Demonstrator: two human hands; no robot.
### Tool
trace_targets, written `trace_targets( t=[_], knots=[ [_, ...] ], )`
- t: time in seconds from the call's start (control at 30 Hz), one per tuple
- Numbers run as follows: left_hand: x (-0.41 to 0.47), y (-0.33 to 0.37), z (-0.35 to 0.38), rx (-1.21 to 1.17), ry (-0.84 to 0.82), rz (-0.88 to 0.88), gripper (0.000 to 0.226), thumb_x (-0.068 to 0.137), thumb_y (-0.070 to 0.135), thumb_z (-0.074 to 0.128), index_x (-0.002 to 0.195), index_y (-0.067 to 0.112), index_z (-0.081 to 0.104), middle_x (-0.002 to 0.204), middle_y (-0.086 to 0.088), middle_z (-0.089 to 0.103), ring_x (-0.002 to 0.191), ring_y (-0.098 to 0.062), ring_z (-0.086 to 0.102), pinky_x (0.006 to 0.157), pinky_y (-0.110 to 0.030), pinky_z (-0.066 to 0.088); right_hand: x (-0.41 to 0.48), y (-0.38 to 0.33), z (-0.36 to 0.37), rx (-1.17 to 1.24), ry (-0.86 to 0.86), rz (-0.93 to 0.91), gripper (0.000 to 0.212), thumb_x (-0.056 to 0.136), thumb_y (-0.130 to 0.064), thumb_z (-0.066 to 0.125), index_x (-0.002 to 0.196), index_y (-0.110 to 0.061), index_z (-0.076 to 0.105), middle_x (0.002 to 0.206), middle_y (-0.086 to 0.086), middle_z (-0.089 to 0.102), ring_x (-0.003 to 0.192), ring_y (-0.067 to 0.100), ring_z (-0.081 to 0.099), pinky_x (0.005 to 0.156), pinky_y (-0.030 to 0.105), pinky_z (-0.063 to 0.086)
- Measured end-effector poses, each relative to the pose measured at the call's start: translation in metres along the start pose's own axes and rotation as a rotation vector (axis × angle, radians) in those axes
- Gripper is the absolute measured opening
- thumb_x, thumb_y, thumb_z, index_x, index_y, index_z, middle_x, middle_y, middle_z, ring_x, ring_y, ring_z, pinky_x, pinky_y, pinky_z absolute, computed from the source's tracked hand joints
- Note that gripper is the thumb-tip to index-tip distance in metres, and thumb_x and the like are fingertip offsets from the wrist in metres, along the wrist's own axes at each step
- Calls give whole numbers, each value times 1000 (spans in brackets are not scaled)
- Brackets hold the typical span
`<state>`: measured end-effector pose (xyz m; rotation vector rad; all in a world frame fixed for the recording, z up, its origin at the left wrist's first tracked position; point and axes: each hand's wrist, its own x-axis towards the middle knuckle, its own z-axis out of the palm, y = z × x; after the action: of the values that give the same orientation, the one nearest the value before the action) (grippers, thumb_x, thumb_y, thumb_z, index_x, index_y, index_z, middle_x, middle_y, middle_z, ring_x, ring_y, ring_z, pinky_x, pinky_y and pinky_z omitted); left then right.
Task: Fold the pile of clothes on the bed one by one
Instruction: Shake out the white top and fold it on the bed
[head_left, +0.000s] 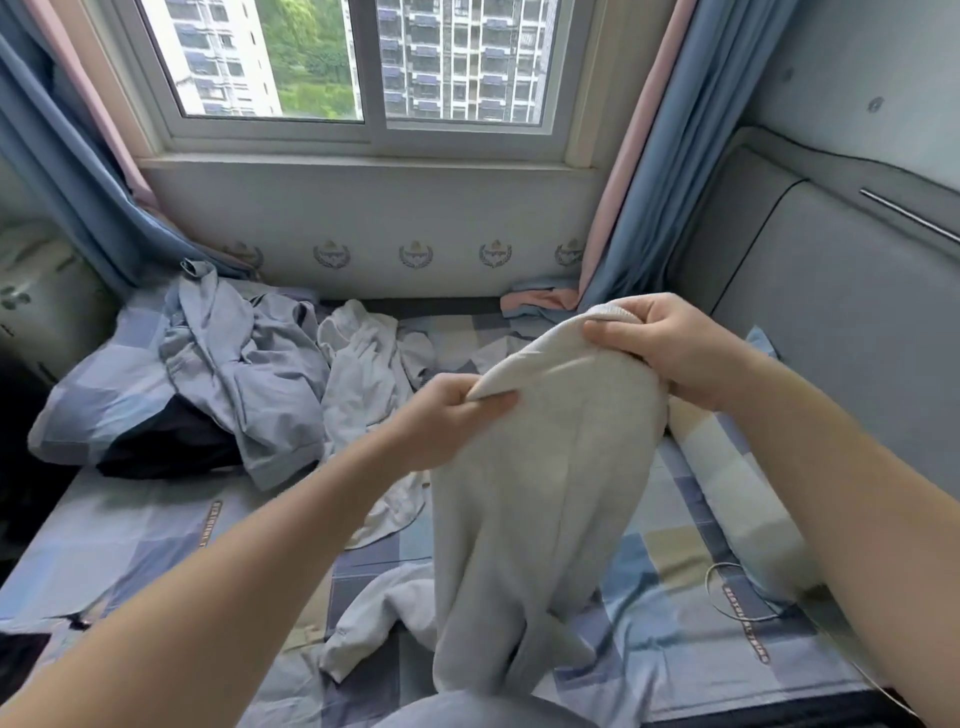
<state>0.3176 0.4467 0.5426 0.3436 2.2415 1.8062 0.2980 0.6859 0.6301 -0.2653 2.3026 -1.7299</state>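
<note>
I hold a light grey sweatshirt (540, 478) up above the bed (156, 535). My left hand (447, 421) pinches its ribbed edge at the left, and my right hand (660, 348) grips the same edge higher up at the right. The rest of the garment hangs down, its lower part and a sleeve lying on the checked sheet. Behind it lies the pile: a blue-grey shirt (244, 364), a white garment (363, 384) and a dark garment (166, 447).
A checked pillow (98, 400) lies at the left under the pile. A padded grey headboard (831, 332) runs along the right. Blue and pink curtains (639, 171) flank the window (363, 67). A thin cord loop (737, 592) rests on the sheet at the right.
</note>
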Motion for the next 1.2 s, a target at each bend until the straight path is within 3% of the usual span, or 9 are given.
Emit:
trace_targets(
  t=[0.07, 0.23, 0.37, 0.47, 0.6, 0.77, 1.0, 1.1, 1.2],
  knots=[
    [-1, 13, -9, -54, 4, -29, 57, 76, 58, 68, 82, 2, 66, 76, -11, 55, 71, -25, 49, 65, -42, 37, 3, 5, -14, -120, 67, -9, 13, 94, -18, 68, 100, -7, 73, 82, 0, 70, 70, 8, 63, 57, 19, 51],
    [11, 36, -16, -305, 205, -70, 31, 104, 33, 54, 96, 8, 71, 89, -9, 72, 82, -22, 67, 73, -32, 56, 8, 42, 0, -417, 636, -147, 8, 91, -15, 69, 98, -17, 66, 94, 0, 68, 77, 10, 61, 76, 29, 55],
    [21, 45, -7, -328, 277, -106, 32, 105, 35, 52, 94, 6, 62, 89, -14, 63, 87, -27, 62, 78, -37, 52, -11, 68, 70, -78, 171, -138, 21, 92, -17, 71, 111, -14, 63, 101, 1, 70, 90, 9, 68, 78, 25, 56],
    [22, 53, 3, -356, 266, -90, 30, 106, 32, 51, 83, 12, 55, 76, -8, 54, 77, -24, 55, 70, -35, 47, -6, 105, 113, 29, -93, 38, 41, 81, -33, 81, 117, -31, 61, 106, -13, 71, 102, 4, 67, 86, 26, 55],
    [26, 46, -9, -359, 335, -107, 31, 105, 34, 53, 82, 14, 56, 78, -9, 55, 77, -24, 56, 71, -35, 50, 16, 149, 117, -132, -14, 70, 5, 87, -35, 72, 91, -37, 70, 93, -14, 73, 92, 9, 66, 79, 35, 51],
    [27, 17, -42, -59, 516, -251, 32, 97, 43, 62, 83, 15, 62, 79, -5, 60, 74, -23, 61, 68, -36, 53, 14, 150, 92, -298, 16, -19, 42, 89, -47, 52, 78, -8, 63, 67, -3, 56, 65, 10, 46, 63, 36, 38],
    [24, -17, -59, 160, 714, -243, 35, 92, 29, 70, 118, 13, 52, 104, 0, 57, 102, -21, 59, 83, -32, 48, 14, 115, 63, -197, 32, -90, 41, 102, -26, 55, 63, -19, 45, 54, -10, 35, 48, 5, 29, 46, 23, 22],
    [15, -22, -46, 260, 424, 24, 38, 87, 36, 77, 117, 24, 58, 113, 3, 60, 102, -12, 59, 91, -29, 52, 15, 93, 61, -94, 48, -114, 40, 102, -31, 55, 68, -11, 54, 55, -4, 39, 48, 7, 32, 45, 25, 24],
    [6, -32, -20, 260, -40, 0, 45, 75, 50, 79, 115, 33, 65, 107, 5, 66, 98, -14, 64, 88, -35, 55, 15, 67, 62, -6, 61, -156, 29, 103, -29, 52, 85, -15, 71, 63, -6, 59, 56, 6, 52, 51, 21, 42]
  ],
)
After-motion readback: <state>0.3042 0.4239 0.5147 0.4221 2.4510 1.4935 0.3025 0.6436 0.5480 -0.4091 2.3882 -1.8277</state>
